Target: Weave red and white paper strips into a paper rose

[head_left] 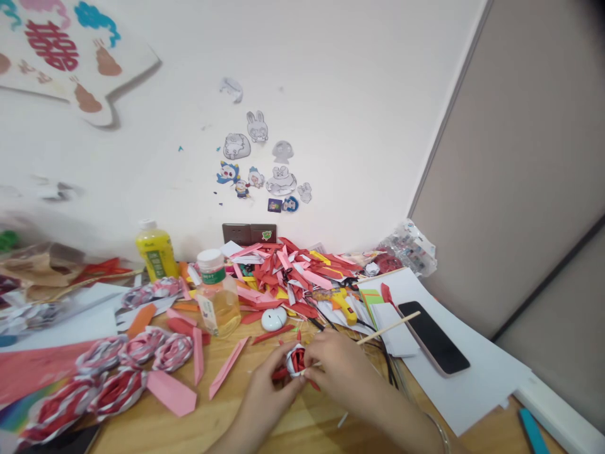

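A small red-and-white folded paper piece point(297, 362) is held above the wooden table between my two hands. My left hand point(270, 386) grips it from the left, thumb along its lower edge. From the right, my right hand point(336, 364) pinches its side with thumb and fingertips. A thin wooden stick point(390, 328) slants out past the back of my right hand, its inner end partly hidden by the fingers. Red paper tips show beneath the folded piece. A pink paper strip point(229, 368) lies left of my hands, and a white earphone case point(274, 319) sits beyond them.
Twisted red, pink and white paper rings point(118, 392) lie at left. Two bottles, one yellow-green point(158, 255) and one clear point(218, 296), stand behind. A heap of paper strips point(288, 274) lines the wall. At right are a yellow glue gun point(345, 306) and a phone point(433, 338).
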